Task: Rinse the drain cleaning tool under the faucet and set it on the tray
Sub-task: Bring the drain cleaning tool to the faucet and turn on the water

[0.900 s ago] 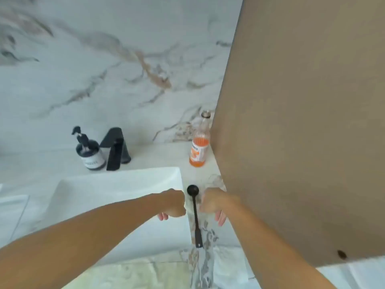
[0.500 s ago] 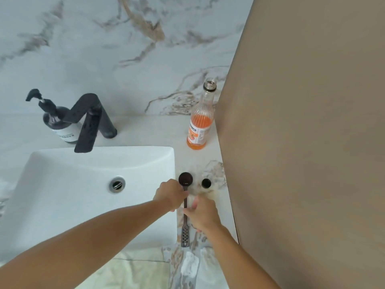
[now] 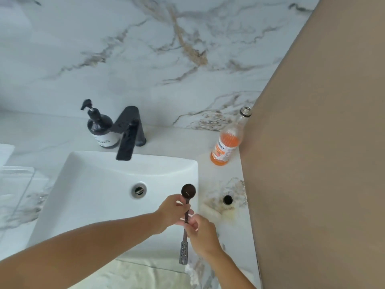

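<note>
Fingers [image 3: 188, 223] of the right hand [image 3: 201, 236] were closed around the thin stem of the drain cleaning tool [image 3: 186, 224], and the left hand [image 3: 174, 211] pinched the same stem a little higher, just under the round head. Both hands held the tool together above the right edge of the sink [image 3: 93, 184]. The tool was dark brown or black, long and slim, with a flat paddle full of small holes at the near end and a round disc at the far end; a small pale mark showed on the disc. It stood almost upright in the view, the paddle toward the person. Just right of the tool, on the marble counter [image 3: 229, 170], lay a small black cap [image 3: 227, 199]. Farther back stood an open bottle of orange liquid [image 3: 226, 147] beside a tan panel [image 3: 323, 142]. Behind the sink were the black faucet [image 3: 129, 134] and a dark soap dispenser [image 3: 100, 128]
</note>
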Action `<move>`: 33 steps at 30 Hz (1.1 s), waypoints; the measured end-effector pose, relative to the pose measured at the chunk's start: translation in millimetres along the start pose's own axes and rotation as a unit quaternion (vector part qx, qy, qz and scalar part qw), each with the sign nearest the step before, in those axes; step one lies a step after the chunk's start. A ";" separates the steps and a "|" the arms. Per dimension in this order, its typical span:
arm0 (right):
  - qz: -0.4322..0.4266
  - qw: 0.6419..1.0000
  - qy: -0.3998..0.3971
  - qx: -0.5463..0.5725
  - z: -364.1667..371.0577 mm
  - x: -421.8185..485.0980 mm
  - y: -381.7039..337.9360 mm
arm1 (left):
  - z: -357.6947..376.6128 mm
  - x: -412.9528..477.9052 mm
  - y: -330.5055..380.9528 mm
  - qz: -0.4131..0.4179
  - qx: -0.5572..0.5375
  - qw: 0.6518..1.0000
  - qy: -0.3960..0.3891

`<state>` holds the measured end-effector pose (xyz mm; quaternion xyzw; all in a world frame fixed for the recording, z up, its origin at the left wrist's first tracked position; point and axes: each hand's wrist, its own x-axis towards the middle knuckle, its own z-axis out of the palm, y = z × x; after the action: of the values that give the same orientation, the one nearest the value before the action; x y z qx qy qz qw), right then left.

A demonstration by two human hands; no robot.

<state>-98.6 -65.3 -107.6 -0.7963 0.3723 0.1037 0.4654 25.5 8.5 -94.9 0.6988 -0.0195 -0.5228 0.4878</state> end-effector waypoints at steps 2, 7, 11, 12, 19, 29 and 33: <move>-0.006 1.000 -0.023 0.006 14.4 -1.5 -22.2 | -25.0 -11.9 -1.0 0.008 -0.028 1.000 -0.005; -0.011 0.993 -0.095 0.070 53.2 1.2 -78.8 | -86.3 -30.9 -1.5 -0.020 -0.112 0.992 0.046; 0.008 0.973 -0.190 0.128 78.9 1.7 -114.3 | -124.7 -33.9 -8.6 -0.039 -0.176 0.977 0.112; 0.018 0.967 -0.213 0.135 84.2 1.5 -121.9 | -131.7 -33.4 -10.6 -0.042 -0.179 0.975 0.125; 0.007 0.989 -0.132 0.064 47.8 32.0 -184.2 | -161.4 -20.0 -25.2 -0.084 -0.150 0.964 0.201; 0.073 0.905 -0.110 0.404 6.1 84.1 -301.9 | -182.4 13.0 -17.2 -0.072 -0.077 0.958 0.267; 0.090 0.869 -0.129 0.469 -0.1 93.0 -308.7 | -180.3 26.6 -11.8 -0.062 -0.071 0.966 0.242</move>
<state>179.5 -22.2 49.9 -0.4266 0.3841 0.0604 0.8166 167.0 119.6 -126.3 0.7681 0.1794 -0.3675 0.4927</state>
